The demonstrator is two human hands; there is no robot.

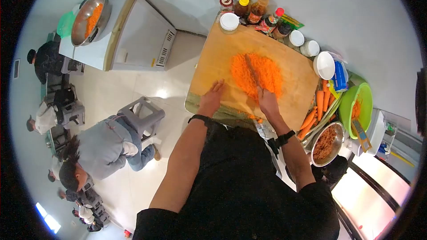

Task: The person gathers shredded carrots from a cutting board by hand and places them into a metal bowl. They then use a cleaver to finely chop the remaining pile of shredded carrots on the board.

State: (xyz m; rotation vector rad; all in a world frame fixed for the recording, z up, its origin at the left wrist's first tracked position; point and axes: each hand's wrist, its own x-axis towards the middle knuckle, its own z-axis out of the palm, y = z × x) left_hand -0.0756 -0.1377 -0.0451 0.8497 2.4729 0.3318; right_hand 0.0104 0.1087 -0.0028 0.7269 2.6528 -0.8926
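Observation:
A wooden cutting board (213, 62) bears a wide heap of finely chopped orange carrot (269, 73). My right hand (267, 100) is closed round the handle of a knife (252, 70), whose blade lies across the heap, pointing away from me. To the left of the carrot, my left hand (212, 97) rests at the near part of the board, apart from the knife. Its fingers point away from me and look spread, with nothing held in them.
Jars and bottles (258, 10) line the board's far edge. At the right are whole carrots (320, 104), a green basin (365, 102) and a metal bowl (339, 129) of brown food. A pan (104, 20) sits on a white cabinet at the left; a person (100, 146) bends near a grey stool (151, 118).

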